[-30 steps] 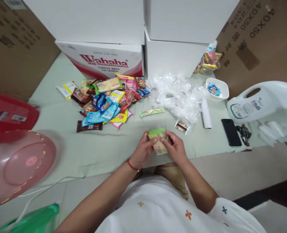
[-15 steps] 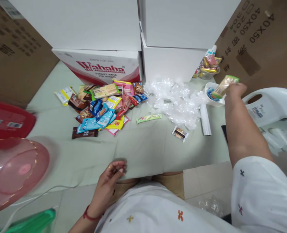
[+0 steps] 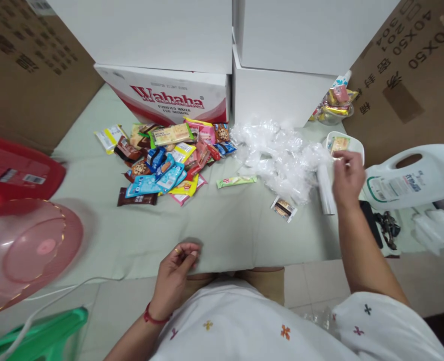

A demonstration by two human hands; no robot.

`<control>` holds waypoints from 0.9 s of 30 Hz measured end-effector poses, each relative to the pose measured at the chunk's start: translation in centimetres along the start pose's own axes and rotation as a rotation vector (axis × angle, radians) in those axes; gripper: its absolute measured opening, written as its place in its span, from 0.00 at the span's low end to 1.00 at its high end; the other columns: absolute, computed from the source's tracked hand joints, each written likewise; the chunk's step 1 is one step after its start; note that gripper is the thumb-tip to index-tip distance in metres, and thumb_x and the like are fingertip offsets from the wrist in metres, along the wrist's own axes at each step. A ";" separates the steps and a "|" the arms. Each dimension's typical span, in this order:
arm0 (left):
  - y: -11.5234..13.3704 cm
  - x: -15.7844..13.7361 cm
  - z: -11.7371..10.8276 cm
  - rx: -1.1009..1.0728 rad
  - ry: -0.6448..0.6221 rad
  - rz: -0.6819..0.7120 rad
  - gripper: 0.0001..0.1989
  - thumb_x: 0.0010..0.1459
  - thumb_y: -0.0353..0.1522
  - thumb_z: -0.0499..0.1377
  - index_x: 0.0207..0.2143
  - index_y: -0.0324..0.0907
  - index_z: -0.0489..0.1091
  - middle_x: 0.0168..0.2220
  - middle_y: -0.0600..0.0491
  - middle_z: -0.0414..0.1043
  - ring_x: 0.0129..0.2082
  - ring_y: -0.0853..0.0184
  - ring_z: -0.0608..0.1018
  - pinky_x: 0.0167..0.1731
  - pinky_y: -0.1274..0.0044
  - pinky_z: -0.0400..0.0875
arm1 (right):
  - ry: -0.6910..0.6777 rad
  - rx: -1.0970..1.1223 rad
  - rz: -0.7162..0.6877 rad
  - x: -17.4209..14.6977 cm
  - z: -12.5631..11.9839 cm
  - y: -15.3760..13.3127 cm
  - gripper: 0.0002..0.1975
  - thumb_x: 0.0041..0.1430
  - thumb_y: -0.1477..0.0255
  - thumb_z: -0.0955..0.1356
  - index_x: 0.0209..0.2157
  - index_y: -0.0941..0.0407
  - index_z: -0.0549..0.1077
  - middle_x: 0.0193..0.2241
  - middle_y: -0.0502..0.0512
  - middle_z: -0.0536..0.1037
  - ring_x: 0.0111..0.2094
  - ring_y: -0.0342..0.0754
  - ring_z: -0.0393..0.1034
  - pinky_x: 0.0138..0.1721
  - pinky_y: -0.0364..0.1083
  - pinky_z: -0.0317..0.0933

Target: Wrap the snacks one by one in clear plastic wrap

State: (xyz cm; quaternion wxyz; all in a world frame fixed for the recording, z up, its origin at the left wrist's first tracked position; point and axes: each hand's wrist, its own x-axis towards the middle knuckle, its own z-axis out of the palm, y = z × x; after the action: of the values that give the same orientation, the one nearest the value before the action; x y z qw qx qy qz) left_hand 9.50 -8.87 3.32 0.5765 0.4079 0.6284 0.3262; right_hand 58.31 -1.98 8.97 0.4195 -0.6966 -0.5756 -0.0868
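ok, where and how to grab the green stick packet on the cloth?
Pinch the green stick packet across its narrow middle, from above and the person's near side. It lies flat, lengthwise left to right, apart from the snack pile; the right end points toward crumpled clear plastic, so probably avoid that end.

Crumpled plastic (image 3: pixel 278 153) stands between snacks (image 3: pixel 169 173) and bowl (image 3: pixel 358 146)
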 end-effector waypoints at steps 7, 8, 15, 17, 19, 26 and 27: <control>2.1 0.4 3.9 -0.010 -0.208 0.125 0.14 0.51 0.43 0.68 0.34 0.41 0.77 0.29 0.54 0.72 0.29 0.69 0.69 0.31 0.77 0.65 | -0.268 -0.006 -0.084 -8.7 0.9 -8.3 0.11 0.68 0.65 0.66 0.44 0.52 0.79 0.42 0.60 0.81 0.46 0.56 0.71 0.51 0.55 0.63; 2.4 0.4 4.6 -0.034 -0.245 0.132 0.15 0.51 0.43 0.68 0.34 0.42 0.77 0.30 0.54 0.72 0.29 0.69 0.70 0.31 0.77 0.65 | -0.143 0.071 0.043 -9.2 0.8 -9.1 0.12 0.69 0.63 0.66 0.43 0.53 0.79 0.39 0.58 0.81 0.42 0.54 0.71 0.47 0.53 0.64; 4.5 -0.8 8.8 -0.334 -0.604 -0.068 0.29 0.53 0.58 0.64 0.40 0.41 0.77 0.43 0.46 0.76 0.42 0.62 0.77 0.34 0.75 0.73 | -0.022 0.762 0.786 -16.2 1.4 -17.8 0.19 0.62 0.53 0.71 0.38 0.56 0.77 0.29 0.49 0.75 0.28 0.44 0.65 0.33 0.44 0.62; 4.5 -0.7 9.3 -0.386 -0.672 -0.108 0.32 0.51 0.58 0.66 0.46 0.42 0.76 0.48 0.45 0.77 0.45 0.59 0.77 0.38 0.72 0.75 | -0.128 0.758 0.798 -18.4 2.0 -19.4 0.19 0.62 0.53 0.71 0.36 0.56 0.78 0.28 0.49 0.75 0.29 0.44 0.64 0.34 0.44 0.61; 4.2 -0.3 9.4 -0.360 -0.656 -0.113 0.31 0.47 0.53 0.72 0.45 0.41 0.77 0.44 0.46 0.78 0.41 0.62 0.78 0.37 0.73 0.74 | -0.194 0.763 0.799 -19.9 2.6 -20.0 0.20 0.62 0.52 0.70 0.36 0.56 0.78 0.28 0.49 0.75 0.29 0.44 0.64 0.33 0.43 0.60; 2.7 1.0 7.4 -0.409 -0.307 -0.113 0.25 0.40 0.47 0.76 0.29 0.40 0.71 0.29 0.56 0.71 0.29 0.71 0.72 0.29 0.79 0.68 | -0.293 0.945 1.078 -20.9 3.3 -18.9 0.22 0.53 0.49 0.75 0.35 0.54 0.76 0.31 0.51 0.76 0.30 0.45 0.67 0.26 0.42 0.60; 2.7 0.9 7.1 -0.394 -0.301 -0.078 0.24 0.42 0.47 0.75 0.29 0.40 0.71 0.28 0.56 0.71 0.29 0.71 0.72 0.29 0.79 0.68 | -0.313 0.912 1.038 -20.7 3.2 -18.8 0.22 0.54 0.50 0.75 0.39 0.53 0.77 0.35 0.53 0.78 0.34 0.47 0.70 0.29 0.43 0.63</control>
State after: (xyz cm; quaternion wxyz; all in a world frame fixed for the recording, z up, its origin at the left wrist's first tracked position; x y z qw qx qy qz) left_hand 16.88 -7.28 4.38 0.7440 0.3071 0.4750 0.3557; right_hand 34.03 -15.15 3.56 0.5690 -0.6402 -0.2017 0.4751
